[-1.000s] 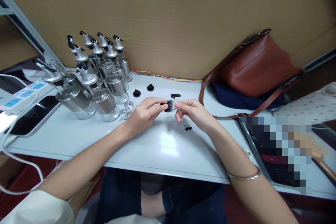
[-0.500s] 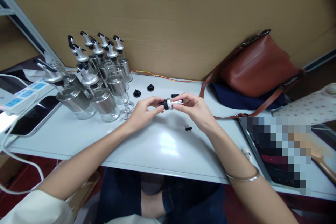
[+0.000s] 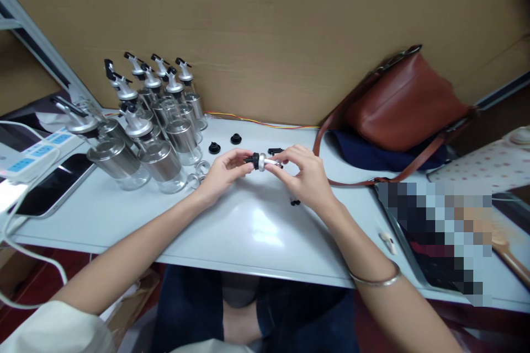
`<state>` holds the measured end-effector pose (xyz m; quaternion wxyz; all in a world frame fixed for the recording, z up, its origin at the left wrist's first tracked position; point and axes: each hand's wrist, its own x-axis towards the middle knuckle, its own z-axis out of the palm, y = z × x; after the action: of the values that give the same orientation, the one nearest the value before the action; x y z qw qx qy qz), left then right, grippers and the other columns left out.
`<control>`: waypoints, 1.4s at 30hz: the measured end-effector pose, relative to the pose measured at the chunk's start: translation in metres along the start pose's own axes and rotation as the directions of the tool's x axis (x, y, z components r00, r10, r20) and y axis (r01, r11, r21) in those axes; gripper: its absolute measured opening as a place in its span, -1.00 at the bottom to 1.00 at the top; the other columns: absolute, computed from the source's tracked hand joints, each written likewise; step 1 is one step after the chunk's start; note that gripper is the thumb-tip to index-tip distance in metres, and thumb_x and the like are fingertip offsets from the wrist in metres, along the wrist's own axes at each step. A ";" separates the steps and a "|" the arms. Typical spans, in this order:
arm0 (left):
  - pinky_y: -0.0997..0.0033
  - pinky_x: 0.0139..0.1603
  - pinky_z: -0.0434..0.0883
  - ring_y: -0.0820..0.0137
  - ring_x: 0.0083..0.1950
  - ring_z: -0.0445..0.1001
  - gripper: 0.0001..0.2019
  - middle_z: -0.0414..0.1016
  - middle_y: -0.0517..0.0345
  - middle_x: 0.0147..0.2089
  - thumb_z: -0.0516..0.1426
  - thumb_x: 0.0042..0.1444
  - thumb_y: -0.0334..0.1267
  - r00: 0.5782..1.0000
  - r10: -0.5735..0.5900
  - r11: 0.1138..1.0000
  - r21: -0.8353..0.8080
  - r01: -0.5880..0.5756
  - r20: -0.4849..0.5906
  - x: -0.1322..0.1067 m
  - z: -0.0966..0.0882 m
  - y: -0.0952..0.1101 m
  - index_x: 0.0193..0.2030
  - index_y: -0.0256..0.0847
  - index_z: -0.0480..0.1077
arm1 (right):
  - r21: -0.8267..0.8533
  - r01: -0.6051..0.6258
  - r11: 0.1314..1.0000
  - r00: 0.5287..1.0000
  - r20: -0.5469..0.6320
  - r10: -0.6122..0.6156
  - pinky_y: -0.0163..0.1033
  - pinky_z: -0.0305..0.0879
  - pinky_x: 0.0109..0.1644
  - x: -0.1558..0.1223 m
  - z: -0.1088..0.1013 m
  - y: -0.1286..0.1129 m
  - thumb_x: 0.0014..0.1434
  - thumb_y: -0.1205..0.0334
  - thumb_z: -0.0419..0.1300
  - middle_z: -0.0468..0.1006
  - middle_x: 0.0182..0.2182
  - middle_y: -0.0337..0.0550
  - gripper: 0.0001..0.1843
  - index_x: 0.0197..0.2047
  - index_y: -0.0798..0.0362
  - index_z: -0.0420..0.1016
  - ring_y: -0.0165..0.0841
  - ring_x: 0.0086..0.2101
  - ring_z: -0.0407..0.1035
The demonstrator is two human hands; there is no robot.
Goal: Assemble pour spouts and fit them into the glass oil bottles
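Observation:
A silver and black pourer spout point(image 3: 261, 162) lies sideways in the air between my hands, over the white table. My left hand point(image 3: 226, 171) pinches its black stopper end. At the silver end, the thumb and fingers of my right hand point(image 3: 304, 174) are closed on the spout. Just behind my right hand lies a small black lever piece point(image 3: 275, 151), and below it a few tiny black-tipped parts point(image 3: 295, 202). Two black stoppers point(image 3: 214, 148) rest beyond my left hand. Silver ring-like parts point(image 3: 200, 172) sit beside the left wrist, partly covered.
Several glass and steel bottles point(image 3: 160, 160) with pourer spouts stand at the left. A phone point(image 3: 52, 185) and a power strip point(image 3: 37, 154) lie farther left. On the right are a brown bag point(image 3: 408, 105), a white earbud point(image 3: 388, 242) and a blurred-out flat object point(image 3: 434, 242).
My right hand has shifted its grip, its fingers now more raised and the thumb nearer the silver collar. The spout has moved slightly left in view.

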<state>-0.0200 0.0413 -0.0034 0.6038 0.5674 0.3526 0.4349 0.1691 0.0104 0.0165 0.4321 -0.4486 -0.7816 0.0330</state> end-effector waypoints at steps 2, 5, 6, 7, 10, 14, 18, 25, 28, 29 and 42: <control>0.39 -0.18 0.40 0.40 -0.24 0.46 -0.81 0.51 0.12 -0.24 0.25 0.02 -0.29 0.962 0.270 0.929 0.269 -0.254 -0.024 -0.002 0.000 -0.001 -0.19 -0.22 0.48 | 0.032 -0.127 0.991 0.992 0.017 0.127 -0.16 0.12 -0.25 0.001 -0.001 -0.002 0.14 0.07 0.23 0.52 -0.51 -0.16 -0.74 -0.46 0.06 0.50 -0.31 -0.42 0.32; 0.29 -0.06 0.44 0.35 -0.11 0.49 -0.85 0.52 0.05 -0.15 0.15 0.14 -0.41 0.722 0.676 0.513 0.607 -0.607 0.150 -0.005 -0.001 -0.003 -0.14 -0.20 0.46 | 0.213 -0.381 0.900 0.924 0.126 0.361 -0.21 0.10 -0.29 0.003 -0.002 -0.005 0.11 -0.01 0.21 0.40 -0.57 -0.23 -0.69 -0.49 0.05 0.50 -0.35 -0.46 0.25; 0.28 -0.06 0.45 0.35 -0.08 0.49 -0.82 0.51 0.03 -0.12 0.13 0.16 -0.44 0.634 0.740 0.370 0.652 -0.662 0.225 -0.005 -0.002 -0.003 -0.11 -0.19 0.45 | 0.277 -0.465 0.841 0.884 0.192 0.426 -0.22 0.09 -0.30 0.003 -0.002 -0.006 0.09 -0.04 0.20 0.36 -0.59 -0.25 -0.67 -0.49 0.05 0.51 -0.36 -0.47 0.23; 0.29 -0.06 0.46 0.36 -0.06 0.49 -0.80 0.50 0.02 -0.10 0.11 0.18 -0.47 0.568 0.774 0.264 0.672 -0.692 0.281 -0.006 -0.003 -0.003 -0.08 -0.19 0.43 | 0.332 -0.537 0.776 0.842 0.267 0.469 -0.23 0.08 -0.31 0.004 -0.002 -0.006 0.08 -0.07 0.19 0.32 -0.60 -0.26 -0.65 -0.48 0.05 0.52 -0.37 -0.47 0.20; 0.33 -0.08 0.48 0.38 -0.06 0.48 -0.76 0.46 0.01 -0.06 0.10 0.19 -0.50 0.496 0.798 0.142 0.693 -0.707 0.343 -0.005 -0.004 -0.003 -0.05 -0.18 0.39 | 0.429 -0.654 0.623 0.753 0.445 0.485 -0.22 0.06 -0.28 0.006 -0.003 -0.007 0.05 -0.11 0.17 0.25 -0.62 -0.28 -0.59 -0.54 0.06 0.50 -0.38 -0.46 0.16; 0.35 -0.08 0.47 0.39 -0.09 0.47 -0.80 0.44 0.03 -0.12 0.10 0.20 -0.46 0.533 0.778 0.170 0.705 -0.689 0.333 -0.004 -0.003 -0.001 -0.06 -0.19 0.38 | 0.480 -0.670 0.566 0.740 0.483 0.467 -0.20 0.03 -0.26 0.006 -0.003 -0.007 0.05 -0.09 0.16 0.24 -0.63 -0.28 -0.55 -0.67 0.06 0.35 -0.40 -0.47 0.11; 0.30 -0.11 0.40 0.34 -0.14 0.48 -0.85 0.48 0.03 -0.18 0.13 0.19 -0.34 0.587 0.759 0.233 0.725 -0.648 0.281 -0.007 -0.001 0.000 -0.10 -0.24 0.40 | 0.491 -0.643 0.588 0.766 0.427 0.481 -0.22 0.05 -0.28 0.006 -0.004 -0.005 0.05 -0.04 0.21 0.22 -0.64 -0.31 -0.60 -0.65 0.05 0.38 -0.41 -0.48 0.11; 0.36 -0.19 0.36 0.38 -0.27 0.45 -0.82 0.53 0.09 -0.30 0.15 0.14 -0.19 0.911 0.413 0.782 0.515 -0.351 -0.006 -0.005 0.002 0.001 -0.21 -0.26 0.45 | 0.445 -0.278 0.851 0.959 0.076 0.273 -0.14 0.25 -0.13 0.002 0.000 -0.005 0.07 0.23 0.29 0.55 -0.30 -0.15 -0.91 -0.31 -0.06 0.62 -0.27 -0.24 0.36; 0.39 -0.22 0.36 0.40 -0.33 0.45 -0.75 0.52 0.11 -0.34 0.18 0.07 -0.12 0.976 0.204 0.950 0.257 -0.178 -0.079 -0.001 0.003 0.002 -0.24 -0.28 0.45 | 0.232 -0.023 0.972 0.998 -0.044 0.034 -0.10 0.27 -0.08 0.001 0.001 -0.007 0.14 0.34 0.24 0.59 -0.30 -0.17 -0.85 -0.31 -0.10 0.62 -0.27 -0.24 0.36; 0.40 -0.23 0.36 0.42 -0.36 0.45 -0.74 0.52 0.13 -0.37 0.19 0.05 -0.10 0.986 0.155 0.973 0.185 -0.141 -0.066 0.000 0.002 0.003 -0.26 -0.29 0.46 | 0.173 0.039 0.984 0.998 -0.060 -0.029 -0.09 0.28 -0.08 0.000 0.001 -0.008 0.16 0.36 0.22 0.60 -0.30 -0.18 -0.83 -0.31 -0.10 0.61 -0.27 -0.24 0.36; 0.47 -0.33 0.39 0.51 -0.42 0.41 -0.72 0.51 0.12 -0.37 0.25 0.00 -0.08 0.994 -0.084 0.973 -0.210 0.097 0.071 0.001 0.003 0.000 -0.33 -0.29 0.48 | -0.072 0.148 0.986 0.987 -0.052 -0.152 -0.08 0.15 -0.14 -0.001 0.000 -0.007 0.21 0.30 0.19 0.65 -0.37 -0.17 -0.85 -0.27 -0.07 0.60 -0.25 -0.29 0.38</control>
<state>-0.0168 0.0409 -0.0030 0.6910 0.4959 0.3104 0.4246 0.1650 0.0054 0.0189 0.4402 -0.4038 -0.8011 -0.0391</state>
